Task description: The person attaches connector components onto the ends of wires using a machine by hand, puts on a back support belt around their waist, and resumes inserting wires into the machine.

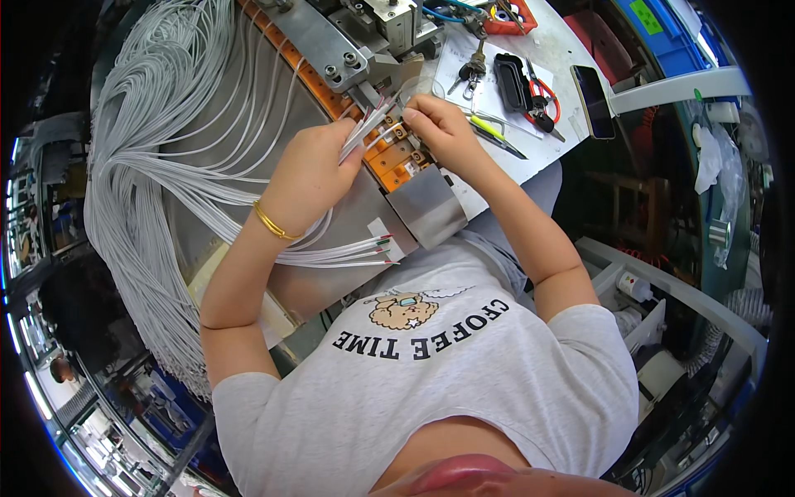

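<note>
My left hand (319,166), with a gold bangle at its wrist, is closed around several white cables (358,141) whose thin coloured wire ends fan out past the fingers. Across from it, my right hand (439,132) is curled over the far side of the orange fixture rail (396,156), thumb and fingers drawn together. Whatever is between those fingertips is too small to make out. Below my left hand, a few more white cables (344,252) lie with stripped red, green and dark ends on the metal plate. A metal press machine (352,50) stands just beyond both hands.
A big bundle of white cables (132,174) covers the left side. To the right lie keys (472,70), a black case (513,83), red-handled cutters (546,103), a yellow-green pen (487,127) and a phone (593,101). A red bin (513,18) stands at the back.
</note>
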